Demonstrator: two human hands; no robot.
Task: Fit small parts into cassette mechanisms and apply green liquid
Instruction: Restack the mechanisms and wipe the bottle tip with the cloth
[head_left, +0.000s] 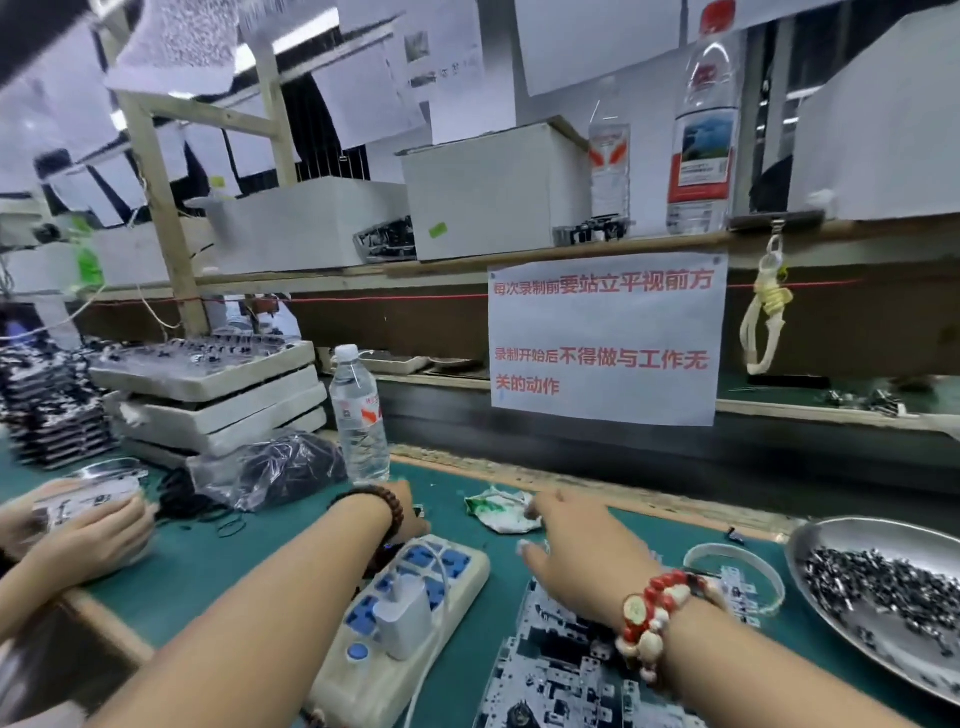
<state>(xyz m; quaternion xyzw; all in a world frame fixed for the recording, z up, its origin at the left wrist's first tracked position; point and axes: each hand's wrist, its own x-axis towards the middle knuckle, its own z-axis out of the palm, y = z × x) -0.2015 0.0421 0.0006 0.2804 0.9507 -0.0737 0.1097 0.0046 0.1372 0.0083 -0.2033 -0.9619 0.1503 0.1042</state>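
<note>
Head view: the person's right hand (582, 556) reaches forward over the green mat (249, 551), fingers spread and relaxed, grasping nothing, its fingertips close to a crumpled white wrapper stained green (501, 512) that lies at the far middle of the bench. The left hand (402, 512) sits further left, past a dark bead bracelet; its fingers are hidden beyond the wrist and behind the power strip (410, 608), so I cannot tell whether they grip anything. The cassette mechanisms (558, 670) lie flat in the near centre, under and just behind the right forearm, and a metal tray of small dark parts (883, 592) stands at the right, with a clear ring-shaped lid (735, 569) between tray and mechanisms. At far left another person's hands (83, 530) rest on a flat piece, beside stacked foam trays (213, 395) and a water bottle (358, 415). My judgement is that this is a fetching step, the right hand going toward the green-stained wrapper, which may hold the liquid or its applicator; no bottle of green liquid is plainly visible. The next move would call for a light pinch there, then a return to the mechanisms without dragging the wrist across them.
</note>
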